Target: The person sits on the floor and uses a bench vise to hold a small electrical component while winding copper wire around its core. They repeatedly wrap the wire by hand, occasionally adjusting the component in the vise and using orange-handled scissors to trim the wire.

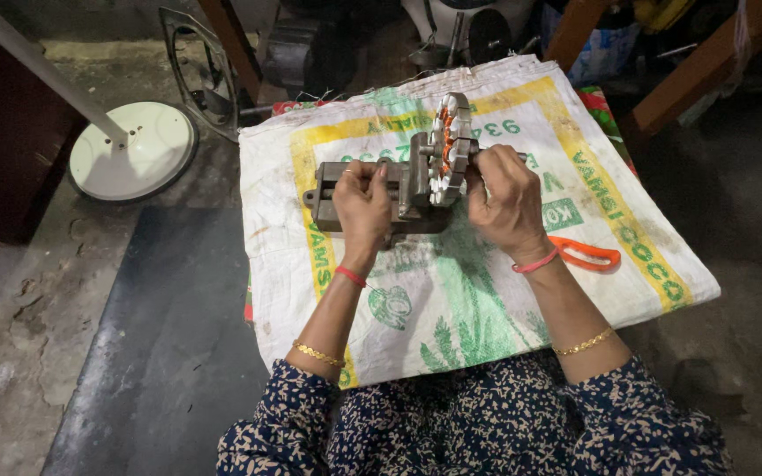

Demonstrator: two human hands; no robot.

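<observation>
A grey metal winding jig (399,189) sits on a white woven sack (487,291). On its right end stands a round metal stator (448,148) with copper-coloured coils, held upright. My left hand (362,204) rests on the jig's left part with its fingers pinched together, seemingly on a thin wire. My right hand (504,198) is closed around the shaft or handle just right of the stator. An orange-handled tool (586,255) lies on the sack beside my right wrist.
A white round stand base (132,148) with a pole lies on the floor at left. A metal frame (194,70), wooden legs (703,66) and dark machine parts (306,53) crowd the far side. A dark mat (169,335) covers the floor at left.
</observation>
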